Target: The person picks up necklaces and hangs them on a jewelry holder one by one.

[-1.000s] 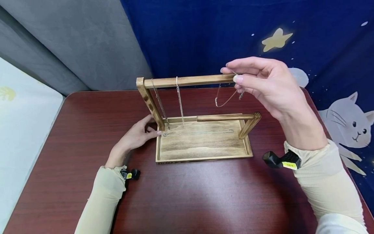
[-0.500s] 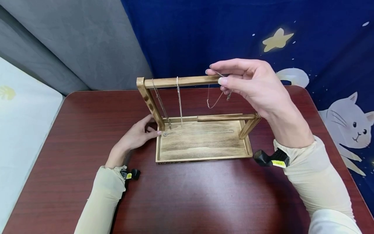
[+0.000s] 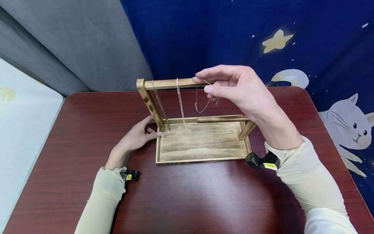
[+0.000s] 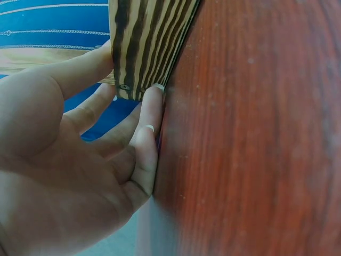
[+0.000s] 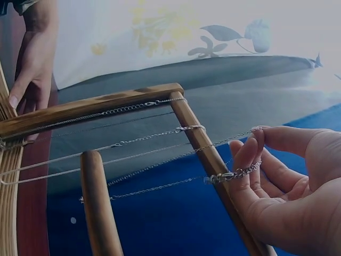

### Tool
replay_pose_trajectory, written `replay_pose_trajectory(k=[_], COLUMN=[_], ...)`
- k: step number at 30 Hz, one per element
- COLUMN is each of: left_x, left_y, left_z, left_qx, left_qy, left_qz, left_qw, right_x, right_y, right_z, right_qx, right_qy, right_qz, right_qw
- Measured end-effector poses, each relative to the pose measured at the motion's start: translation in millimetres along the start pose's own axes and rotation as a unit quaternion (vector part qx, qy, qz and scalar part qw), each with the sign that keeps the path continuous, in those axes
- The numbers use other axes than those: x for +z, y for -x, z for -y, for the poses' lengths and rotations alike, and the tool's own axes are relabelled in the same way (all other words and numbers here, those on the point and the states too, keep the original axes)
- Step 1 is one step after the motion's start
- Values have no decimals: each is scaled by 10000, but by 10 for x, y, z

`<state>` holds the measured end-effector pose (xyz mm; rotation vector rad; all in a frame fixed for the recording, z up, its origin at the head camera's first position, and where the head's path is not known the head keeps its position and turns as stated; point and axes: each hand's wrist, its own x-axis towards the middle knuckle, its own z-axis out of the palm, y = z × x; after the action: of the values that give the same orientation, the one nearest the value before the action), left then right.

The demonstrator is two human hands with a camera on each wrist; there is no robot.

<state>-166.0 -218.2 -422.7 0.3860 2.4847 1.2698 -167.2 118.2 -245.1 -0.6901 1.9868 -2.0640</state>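
With thumb and index finger my right hand point(image 3: 242, 89) pinches a thin chain necklace point(image 5: 229, 176) at the upper bar point(image 3: 163, 84) of a wooden jewelry stand. The necklace's loop hangs below the bar, and a short tail with a clasp dangles by the fingers. Down at the left end of the stand, my left hand point(image 3: 135, 135) grips the corner of the tray base point(image 3: 204, 159), thumb on the near side and fingers behind. Two more necklaces hang from the bar: one chain point(image 3: 159, 100) near the left post, another point(image 3: 180, 104) to its right.
A fine chain point(image 3: 198, 133) lies stretched across the tray floor. A shorter, lower bar point(image 3: 225, 119) meets the right post point(image 3: 247, 130). Beneath the stand is a dark red table point(image 3: 187, 195), with grey and blue curtains point(image 3: 190, 35) behind it.
My right hand has moved left along the upper bar with the necklace, closer to the two hanging ones. The left hand has stayed on the tray corner.
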Motion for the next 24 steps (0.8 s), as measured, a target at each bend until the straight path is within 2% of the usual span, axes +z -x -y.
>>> replay_pose_trajectory(k=[9,19,24], left_x=[3,5,6], left_y=[7,14,25], left_z=[-15,15,11], left_qx=[-2,-16,3], left_qy=[18,45,53], left_qz=[-1,-14,-54], left_qw=[10000,10000,10000], right_x=[46,73,97], right_y=[51,98,93], right_z=[-33,-123,-191], right_qx=[189,32,175], right_qy=[549,513,479], right_qz=[-100,197,200], right_qw=[9983,9985,9985])
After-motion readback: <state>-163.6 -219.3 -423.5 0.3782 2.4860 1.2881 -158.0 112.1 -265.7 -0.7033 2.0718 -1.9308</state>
